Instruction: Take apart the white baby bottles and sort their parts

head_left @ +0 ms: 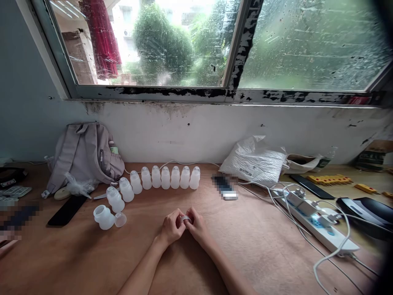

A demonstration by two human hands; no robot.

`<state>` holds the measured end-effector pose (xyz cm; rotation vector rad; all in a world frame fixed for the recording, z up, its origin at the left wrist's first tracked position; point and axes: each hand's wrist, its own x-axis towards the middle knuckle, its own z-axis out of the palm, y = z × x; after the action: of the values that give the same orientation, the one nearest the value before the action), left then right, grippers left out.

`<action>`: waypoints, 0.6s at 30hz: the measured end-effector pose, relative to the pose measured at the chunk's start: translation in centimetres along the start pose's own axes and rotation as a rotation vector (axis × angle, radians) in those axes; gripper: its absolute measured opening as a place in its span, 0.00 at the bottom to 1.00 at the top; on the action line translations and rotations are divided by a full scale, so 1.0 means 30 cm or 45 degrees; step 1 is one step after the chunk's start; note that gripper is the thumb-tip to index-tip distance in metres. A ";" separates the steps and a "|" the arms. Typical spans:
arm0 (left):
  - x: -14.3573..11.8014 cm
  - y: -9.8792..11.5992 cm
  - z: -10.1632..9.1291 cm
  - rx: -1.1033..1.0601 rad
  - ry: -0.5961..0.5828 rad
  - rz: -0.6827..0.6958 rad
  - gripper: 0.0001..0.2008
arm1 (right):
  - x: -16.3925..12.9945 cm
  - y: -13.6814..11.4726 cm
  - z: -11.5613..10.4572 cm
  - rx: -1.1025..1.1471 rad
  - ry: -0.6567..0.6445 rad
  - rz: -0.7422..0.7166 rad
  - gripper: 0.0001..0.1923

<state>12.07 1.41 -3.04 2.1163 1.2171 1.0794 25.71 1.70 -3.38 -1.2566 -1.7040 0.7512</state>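
My left hand (171, 226) and my right hand (197, 225) meet over the wooden table (251, 246), and both pinch a small clear plastic ring (185, 219) between their fingertips. Behind them a curved row of several white translucent plastic bottles (166, 178) stands upright. At the row's left end one open bottle (104, 216) stands without a cap, and a loose clear cap (120, 219) lies beside it.
A grey backpack (84, 153) leans on the wall at the left, with a black phone (66, 209) in front of it. A white plastic bag (254, 160) lies at the back right. A white power strip (319, 225) with cables lies at the right.
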 end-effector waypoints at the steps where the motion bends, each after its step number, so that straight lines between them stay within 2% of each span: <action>1: 0.000 0.000 0.001 0.016 0.005 0.006 0.04 | -0.001 0.002 0.003 -0.013 0.006 -0.003 0.05; 11: 0.001 -0.003 0.006 0.106 -0.016 -0.004 0.05 | 0.001 0.020 0.025 -0.128 0.085 -0.003 0.06; 16: 0.006 0.004 0.025 0.064 0.076 -0.172 0.06 | 0.016 0.017 0.021 -0.093 0.179 0.035 0.03; 18: 0.015 -0.001 0.027 -0.026 0.143 -0.283 0.06 | 0.016 0.009 0.014 -0.035 0.161 0.050 0.02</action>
<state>12.85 1.80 -3.34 1.8734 1.4483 1.1163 25.39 2.24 -3.67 -1.3316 -1.5964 0.6591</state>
